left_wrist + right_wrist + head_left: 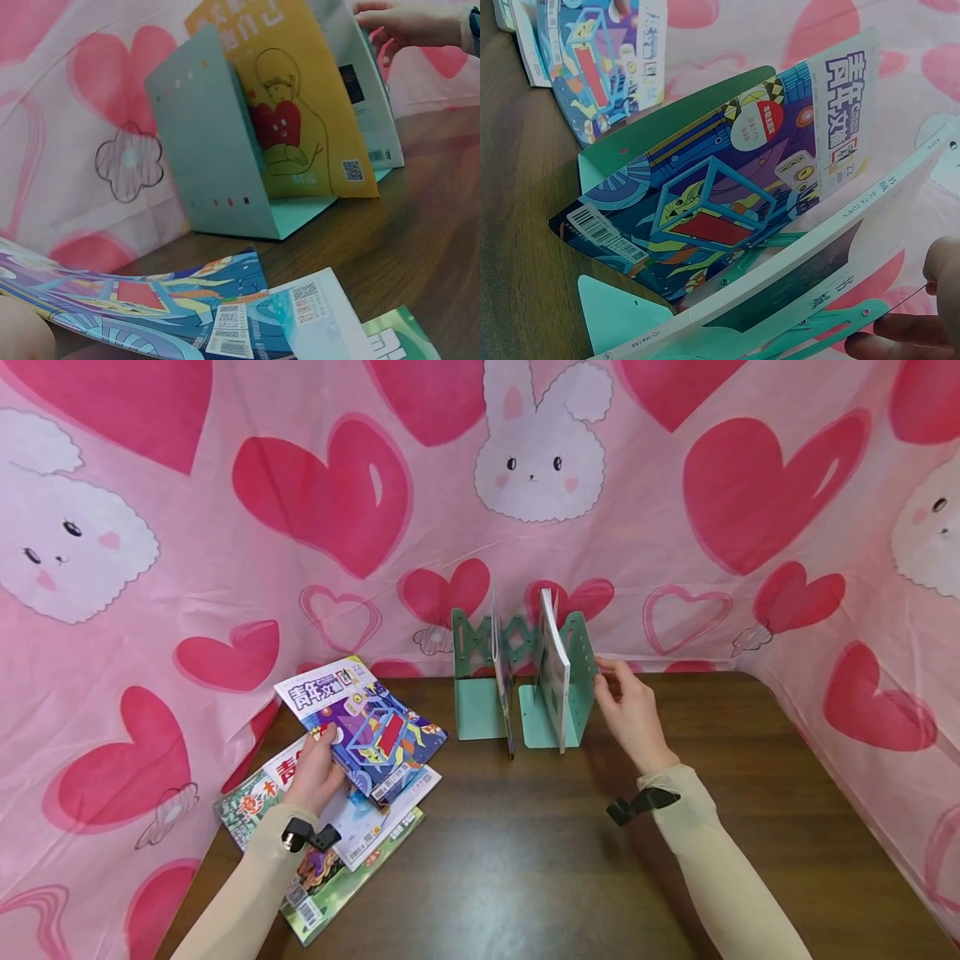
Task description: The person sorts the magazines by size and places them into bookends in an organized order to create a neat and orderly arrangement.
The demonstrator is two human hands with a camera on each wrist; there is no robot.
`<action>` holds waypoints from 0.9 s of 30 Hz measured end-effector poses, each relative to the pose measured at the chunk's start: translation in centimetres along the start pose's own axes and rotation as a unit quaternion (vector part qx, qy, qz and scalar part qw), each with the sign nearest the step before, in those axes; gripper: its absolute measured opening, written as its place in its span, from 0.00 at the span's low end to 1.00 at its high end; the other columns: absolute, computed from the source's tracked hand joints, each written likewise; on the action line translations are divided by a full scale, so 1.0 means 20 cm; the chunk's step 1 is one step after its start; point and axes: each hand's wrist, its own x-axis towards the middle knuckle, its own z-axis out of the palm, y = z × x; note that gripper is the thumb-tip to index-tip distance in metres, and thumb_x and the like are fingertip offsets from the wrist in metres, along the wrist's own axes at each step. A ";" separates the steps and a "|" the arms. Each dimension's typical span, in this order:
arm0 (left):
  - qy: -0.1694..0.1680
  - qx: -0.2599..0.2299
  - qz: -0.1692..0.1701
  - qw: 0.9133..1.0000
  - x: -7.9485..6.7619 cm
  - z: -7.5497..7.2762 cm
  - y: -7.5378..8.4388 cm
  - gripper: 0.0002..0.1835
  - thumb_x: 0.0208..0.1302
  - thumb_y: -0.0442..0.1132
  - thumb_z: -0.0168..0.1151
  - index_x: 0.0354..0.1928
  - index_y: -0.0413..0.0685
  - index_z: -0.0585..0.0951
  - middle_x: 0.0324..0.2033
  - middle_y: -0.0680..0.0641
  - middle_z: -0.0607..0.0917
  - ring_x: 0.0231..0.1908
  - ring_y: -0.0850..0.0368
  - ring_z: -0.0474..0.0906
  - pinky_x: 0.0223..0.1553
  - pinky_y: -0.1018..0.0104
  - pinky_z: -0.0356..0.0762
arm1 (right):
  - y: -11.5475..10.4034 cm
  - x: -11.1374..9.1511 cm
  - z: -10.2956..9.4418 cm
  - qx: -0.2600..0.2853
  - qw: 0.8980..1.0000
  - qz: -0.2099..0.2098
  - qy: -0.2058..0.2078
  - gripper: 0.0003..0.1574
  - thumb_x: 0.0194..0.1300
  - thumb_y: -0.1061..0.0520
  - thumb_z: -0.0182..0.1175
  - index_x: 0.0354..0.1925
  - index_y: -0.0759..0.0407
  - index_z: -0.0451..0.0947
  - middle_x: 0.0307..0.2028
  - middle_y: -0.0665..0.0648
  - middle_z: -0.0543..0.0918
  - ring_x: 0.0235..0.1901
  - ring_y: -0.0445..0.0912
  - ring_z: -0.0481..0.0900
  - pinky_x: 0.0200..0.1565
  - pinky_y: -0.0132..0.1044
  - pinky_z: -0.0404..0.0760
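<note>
My left hand [315,774] grips the lower left edge of a purple and blue magazine [390,732], thumb on its cover. This magazine overlaps a stack of other magazines [352,885] on the table's left side. Toward the back stands a mint green expandable bookend [480,708] with a zigzag back. My right hand [633,714] pinches the edge of its right end plate [581,668]. Inside the bookend, a thin magazine [720,202] with a matching purple cover leans upright; its yellow back [300,112] faces left. A thicker white magazine [555,672] stands beside the right plate.
The dark wooden table [510,860] runs up to a pink cloth backdrop [442,527] with hearts and rabbits, which closes in the back and both sides. A wrist strap with a small camera [641,804] sits on each forearm.
</note>
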 end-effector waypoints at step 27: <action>-0.021 0.147 0.123 0.981 -0.23 0.27 -0.08 0.29 0.85 0.50 0.37 0.83 0.65 0.53 0.76 0.42 0.66 0.69 0.51 0.71 0.63 0.60 0.75 | 0.01 -0.01 0.01 0.003 1.000 0.005 0.002 0.20 0.77 0.61 0.57 0.63 0.65 0.77 0.51 0.71 0.86 0.41 0.59 0.86 0.41 0.13 0.70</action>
